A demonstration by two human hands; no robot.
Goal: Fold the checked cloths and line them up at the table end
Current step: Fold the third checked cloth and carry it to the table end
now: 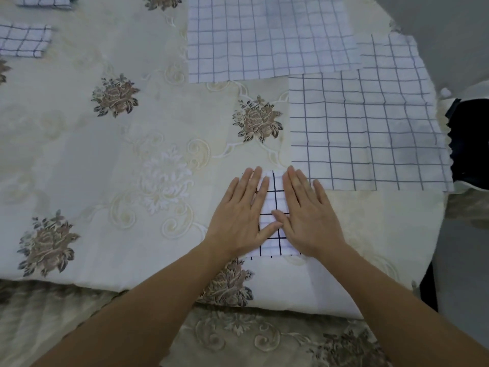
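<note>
A big table with a flowery tablecloth (105, 160) fills the view. Its near edge runs across the bottom, and the tablecloth hangs down over it. The middle and left of the table are a wide bare stretch.

At the far right, a large checked cloth (264, 35) lies flat and open. A second open cloth (370, 128) lies nearer, and its right side reaches the table's right edge. A third cloth (391, 54) peeks out from under those two. Past the right edge sits a dark thing (471, 139).

At the far left lies a small folded cloth (23, 39), and another folded one (45, 1) is just beyond it, cut off by the top edge.

Close to the near edge, a folded checked cloth (274, 205) lies just beside the second open cloth. The left hand (238, 221) and right hand (307, 218) press flat on it, fingers straight and close together, thumbs meeting in the middle.
</note>
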